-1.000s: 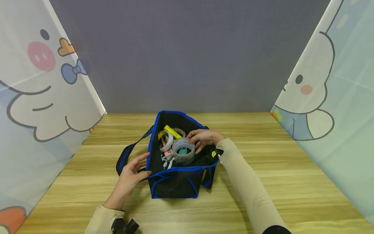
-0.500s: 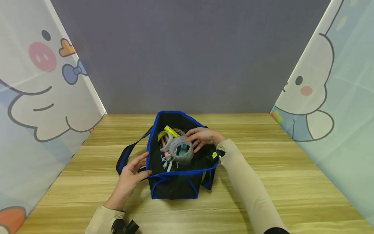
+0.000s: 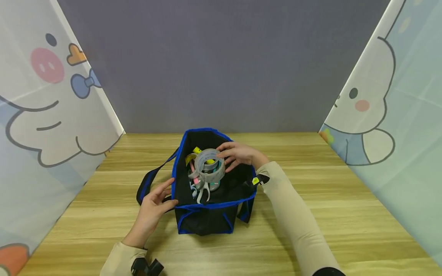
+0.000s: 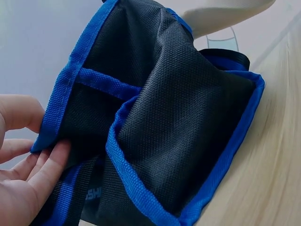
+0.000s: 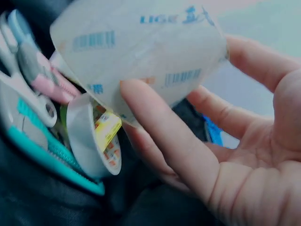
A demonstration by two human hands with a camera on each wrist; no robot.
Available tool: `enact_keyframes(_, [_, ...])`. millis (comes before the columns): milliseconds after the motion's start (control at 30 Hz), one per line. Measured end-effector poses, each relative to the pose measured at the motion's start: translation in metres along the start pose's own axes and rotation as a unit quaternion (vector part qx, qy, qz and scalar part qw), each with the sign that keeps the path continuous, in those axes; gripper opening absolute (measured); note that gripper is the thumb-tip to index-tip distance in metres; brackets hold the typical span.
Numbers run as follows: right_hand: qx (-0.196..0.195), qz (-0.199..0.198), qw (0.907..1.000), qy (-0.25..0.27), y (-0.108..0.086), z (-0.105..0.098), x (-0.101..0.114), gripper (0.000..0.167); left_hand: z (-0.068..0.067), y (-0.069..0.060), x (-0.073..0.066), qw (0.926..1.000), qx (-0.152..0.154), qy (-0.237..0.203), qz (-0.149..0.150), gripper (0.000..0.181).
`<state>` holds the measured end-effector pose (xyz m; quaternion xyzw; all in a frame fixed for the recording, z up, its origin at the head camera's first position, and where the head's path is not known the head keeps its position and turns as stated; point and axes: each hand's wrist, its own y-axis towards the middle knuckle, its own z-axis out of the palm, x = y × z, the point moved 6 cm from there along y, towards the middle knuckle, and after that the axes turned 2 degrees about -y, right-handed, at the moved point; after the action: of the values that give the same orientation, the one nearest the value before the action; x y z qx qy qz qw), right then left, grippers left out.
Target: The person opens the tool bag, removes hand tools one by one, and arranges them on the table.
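A black bag with blue trim (image 3: 210,220) stands open on the table. My left hand (image 3: 152,214) grips the left edge of its rim; in the left wrist view the fingers of that hand (image 4: 28,174) pinch the blue-edged fabric (image 4: 59,103). Over the bag's mouth my right hand (image 3: 241,154) holds a clear roll of tape (image 3: 215,176) by its side. In the right wrist view the thumb and fingers of my right hand (image 5: 202,155) hold the printed roll (image 5: 141,47). Below it lie a white roll (image 5: 82,136), a yellow item (image 5: 108,129), and teal and pink tools.
White scissor-like handles (image 3: 203,193) lie at the front inside the bag. A black strap (image 3: 148,184) loops out on the left, and another hangs (image 3: 246,211) at the right front. Around the bag is the wooden table (image 3: 310,172), with a grey panel (image 3: 221,69) behind.
The clear tape roll has risen and moved up and left with my right hand, uncovering more tools beneath it. My left hand has stayed on the rim.
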<state>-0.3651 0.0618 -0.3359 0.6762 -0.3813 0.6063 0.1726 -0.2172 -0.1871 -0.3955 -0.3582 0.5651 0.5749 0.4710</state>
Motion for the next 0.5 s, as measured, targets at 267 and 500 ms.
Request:
enact_keyframes(267, [-0.034, -0.032, 0.9983, 0.036, -0.011, -0.006, 0.014, 0.038, 0.000, 0.001, 0.000, 1.0000, 0.005, -0.002, 0.003, 0.064])
enact_keyframes(500, [-0.074, -0.048, 0.9945, 0.056, -0.021, -0.015, 0.019, 0.038, -0.001, 0.001, 0.002, 1.0000, -0.001, 0.006, -0.005, 0.064])
